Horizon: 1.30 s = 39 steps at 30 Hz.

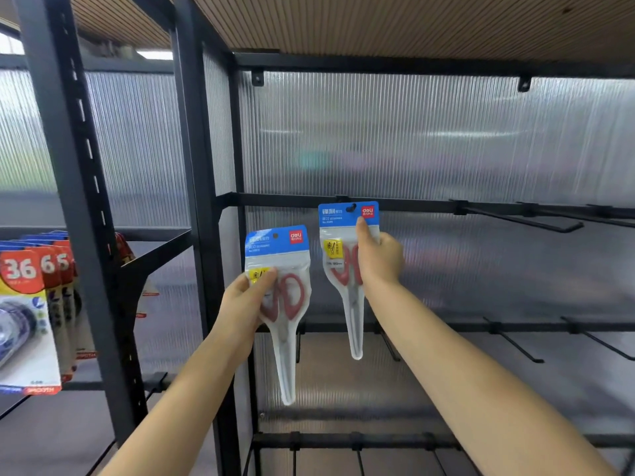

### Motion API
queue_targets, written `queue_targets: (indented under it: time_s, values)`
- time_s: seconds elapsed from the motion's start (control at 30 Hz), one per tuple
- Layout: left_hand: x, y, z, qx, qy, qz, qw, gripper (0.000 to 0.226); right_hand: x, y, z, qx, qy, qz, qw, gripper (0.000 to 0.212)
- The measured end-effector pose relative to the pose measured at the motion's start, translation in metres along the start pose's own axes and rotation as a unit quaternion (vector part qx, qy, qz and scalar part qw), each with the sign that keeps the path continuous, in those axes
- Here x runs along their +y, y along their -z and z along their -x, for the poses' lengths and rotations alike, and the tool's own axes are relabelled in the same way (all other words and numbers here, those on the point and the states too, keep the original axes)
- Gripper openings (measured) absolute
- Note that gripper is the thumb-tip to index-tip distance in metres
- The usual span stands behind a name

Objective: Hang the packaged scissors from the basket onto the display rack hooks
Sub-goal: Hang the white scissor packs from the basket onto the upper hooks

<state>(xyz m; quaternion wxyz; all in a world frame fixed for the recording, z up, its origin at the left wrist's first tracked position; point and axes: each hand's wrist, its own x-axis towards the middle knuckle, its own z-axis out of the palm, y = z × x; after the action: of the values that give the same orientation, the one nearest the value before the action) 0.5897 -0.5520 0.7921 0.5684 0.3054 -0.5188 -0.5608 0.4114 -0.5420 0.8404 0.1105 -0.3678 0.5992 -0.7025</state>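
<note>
I had both hands raised in front of the black display rack [220, 201]. My right hand [378, 259] gripped one pack of scissors [338, 242] by its side, thumb stretched up onto the blue header card, fingers curled behind the clear pouch. That pack hung upright with the hole in its header right at the rack's middle crossbar [292, 200], at the spot where a hook is mounted; I could not tell whether the hook had passed through the hole. My left hand [245, 297] held a second pack of scissors [285, 304], thumb pressed on the front near the yellow label and fingers wrapped behind. This pack sat lower and to the left of the first, tilted slightly, clear of the bar and apart from the other pack. Both showed red handles and pointed downward. Bare black hooks [522, 219] stuck out from the bar to the right. On the neighbouring shelf at far left hung carded tape packs [27, 321].
</note>
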Motion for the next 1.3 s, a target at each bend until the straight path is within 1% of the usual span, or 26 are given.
queue_targets:
  time_s: [0.17, 0.27, 0.33, 0.4, 0.47, 0.57, 0.67, 0.77, 0.87, 0.9, 0.93, 1.0, 1.1, 1.17, 1.23, 1.3]
  values:
    - [-0.003, -0.002, 0.002, 0.013, 0.003, 0.009, 1.000, 0.017, 0.002, -0.007, -0.018, -0.034, -0.012, 0.032, 0.999, 0.041]
    - [-0.003, -0.005, 0.002, 0.024, 0.001, 0.006, 1.000, 0.015, 0.007, -0.009, -0.027, -0.059, -0.016, 0.052, 0.997, 0.048]
    - [-0.003, -0.007, 0.002, 0.029, -0.001, -0.002, 1.000, 0.017, 0.009, -0.009, -0.033, -0.070, -0.013, 0.073, 0.995, 0.051]
    - [-0.004, -0.010, 0.001, 0.033, -0.003, -0.009, 0.999, 0.021, 0.009, -0.009, -0.038, -0.077, -0.006, 0.090, 0.993, 0.050]
    - [-0.005, -0.014, 0.000, 0.036, -0.002, -0.009, 0.999, 0.020, 0.009, -0.008, -0.042, -0.091, -0.002, 0.108, 0.990, 0.049]
    - [-0.005, -0.022, -0.001, 0.031, -0.004, -0.009, 0.999, 0.013, 0.007, -0.005, -0.048, -0.127, -0.012, 0.133, 0.983, 0.052]
    - [-0.007, -0.029, 0.000, 0.025, -0.001, -0.011, 1.000, 0.013, 0.007, -0.002, -0.056, -0.169, -0.020, 0.155, 0.973, 0.054]
    - [-0.010, -0.033, 0.003, 0.012, -0.005, -0.013, 1.000, 0.014, 0.005, 0.006, -0.059, -0.190, 0.005, 0.165, 0.968, 0.047]
    - [-0.013, -0.035, 0.008, -0.003, -0.011, -0.022, 1.000, 0.014, 0.001, 0.024, -0.050, -0.168, 0.084, 0.150, 0.971, 0.027]
    - [-0.014, -0.035, 0.010, -0.008, -0.010, -0.026, 1.000, 0.014, -0.002, 0.031, -0.045, -0.170, 0.106, 0.132, 0.971, 0.027]
    - [-0.015, -0.037, 0.011, -0.014, -0.009, -0.030, 0.999, 0.014, -0.005, 0.038, -0.041, -0.190, 0.120, 0.114, 0.968, 0.028]
    - [-0.017, -0.040, 0.015, -0.023, -0.006, -0.033, 0.999, 0.012, -0.009, 0.050, -0.033, -0.255, 0.124, 0.097, 0.954, 0.025]
    - [-0.018, -0.045, 0.021, -0.032, -0.003, -0.027, 0.999, 0.011, -0.017, 0.063, -0.024, -0.337, 0.111, 0.114, 0.928, 0.020]
    - [-0.017, -0.049, 0.022, -0.033, -0.002, -0.021, 0.999, 0.014, -0.022, 0.068, -0.018, -0.356, 0.110, 0.113, 0.921, 0.020]
    - [-0.015, -0.054, 0.022, -0.035, -0.007, -0.026, 0.999, 0.016, -0.026, 0.068, -0.014, -0.359, 0.108, 0.101, 0.921, 0.018]
    - [-0.014, -0.059, 0.022, -0.043, -0.012, -0.030, 0.999, 0.013, -0.029, 0.066, -0.010, -0.355, 0.115, 0.089, 0.924, 0.009]
